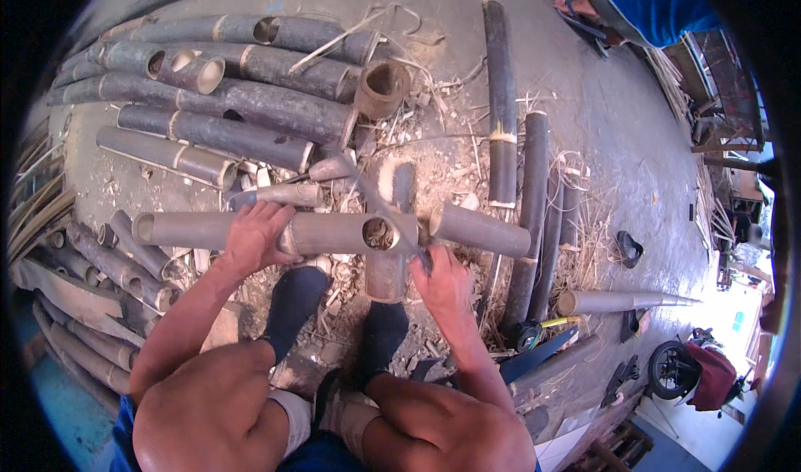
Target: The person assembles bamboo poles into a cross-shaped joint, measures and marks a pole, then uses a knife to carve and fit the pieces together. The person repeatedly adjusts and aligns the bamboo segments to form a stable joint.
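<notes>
A long brown bamboo tube lies crosswise in front of me, with an oval opening near its right end. Pale chips show in that opening. My left hand grips the tube left of its middle, close to a node. In my right hand is the dark handle of a long grey tool, blurred and blade-like, which passes over the tube beside the opening. Beneath the tube's right part sits a thicker bamboo piece. Just to the right lies a short bamboo section.
Several dark bamboo poles lie at the far left, and more pieces at the near left. Upright-looking poles line the right. Shavings cover the floor. A tape measure, a motorcycle and another person are rightward.
</notes>
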Demonstrator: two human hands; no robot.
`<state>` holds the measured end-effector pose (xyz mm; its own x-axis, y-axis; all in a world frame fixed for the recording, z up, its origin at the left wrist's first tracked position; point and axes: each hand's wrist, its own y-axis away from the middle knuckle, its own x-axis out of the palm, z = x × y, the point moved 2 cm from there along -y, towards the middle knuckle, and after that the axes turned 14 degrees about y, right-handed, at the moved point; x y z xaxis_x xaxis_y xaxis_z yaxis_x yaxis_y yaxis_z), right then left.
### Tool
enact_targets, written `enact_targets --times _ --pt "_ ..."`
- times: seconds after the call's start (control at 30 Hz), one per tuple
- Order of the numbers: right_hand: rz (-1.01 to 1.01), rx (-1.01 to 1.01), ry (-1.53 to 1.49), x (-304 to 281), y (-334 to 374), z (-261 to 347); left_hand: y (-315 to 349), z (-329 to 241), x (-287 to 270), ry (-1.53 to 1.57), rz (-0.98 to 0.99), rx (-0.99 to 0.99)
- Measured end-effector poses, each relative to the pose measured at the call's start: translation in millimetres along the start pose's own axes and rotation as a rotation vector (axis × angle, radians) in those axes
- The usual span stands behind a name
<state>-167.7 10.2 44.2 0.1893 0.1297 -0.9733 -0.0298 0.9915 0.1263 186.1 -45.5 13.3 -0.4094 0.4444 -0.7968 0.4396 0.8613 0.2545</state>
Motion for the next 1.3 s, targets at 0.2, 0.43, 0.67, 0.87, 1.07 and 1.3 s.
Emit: enact_targets --times 0.2,0.43,0.67,0.87,1.07,1.3 --pt "0.077 0.124 0.007 15.0 12.9 -33.2 9.0 -8.2 -0.9 -0.155 -0.099 0.001" --pt "-0.087 -0.052 0.0 9.1 22.2 -6.4 -4.8 2.1 -11.4 0.029 0.102 -0.128" --pt "-0.1 -0.049 0.093 1.0 -3.6 9.6 -4.2 5.9 -5.1 0.019 0.067 -0.035" --pt "-0.145 -0.133 -0.037 -2.8 0.4 15.3 -3.6 7.7 -0.3 -0.001 0.051 -0.038" --pt "0.168 0.096 0.125 2.1 -0.3 -1.3 1.2 8.7 2.7 -0.086 0.002 -0.023" --pt "-0.148 -0.118 0.021 -2.1 1.1 10.8 -1.1 9.0 1.9 -0.026 0.026 -0.038"
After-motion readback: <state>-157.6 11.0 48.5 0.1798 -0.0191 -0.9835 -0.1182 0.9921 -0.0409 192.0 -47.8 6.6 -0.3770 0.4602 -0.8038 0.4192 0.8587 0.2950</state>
